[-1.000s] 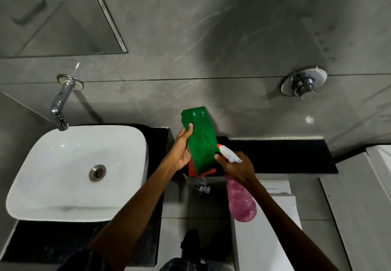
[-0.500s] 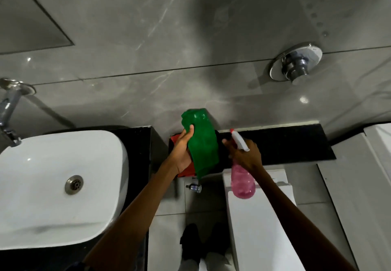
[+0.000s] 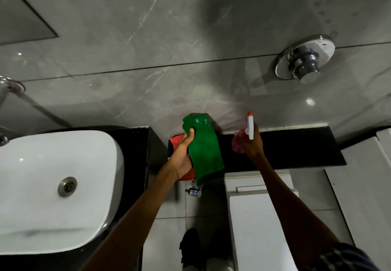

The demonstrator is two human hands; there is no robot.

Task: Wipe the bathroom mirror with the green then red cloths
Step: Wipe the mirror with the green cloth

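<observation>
Grey marble tiles back one black ledge point(image 3: 296, 150) and one white sink point(image 3: 53, 186). Two hands show: the left hand point(image 3: 183, 154) grips one green cloth point(image 3: 203, 150), held upright, and one red cloth point(image 3: 177, 140), mostly hidden behind it. The right hand point(image 3: 252, 143) is closed around one pink spray bottle point(image 3: 238, 141), half covered. Only the mirror point(image 3: 23, 19) corner shows, cut off top left.

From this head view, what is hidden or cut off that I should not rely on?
- Mirror: only a corner shows; the frame's left and top edges cut off the rest.
- Red cloth: mostly hidden behind the left hand and green cloth.
- Spray bottle: body largely covered by the right hand.
- Tap: cut off by the left edge.
</observation>
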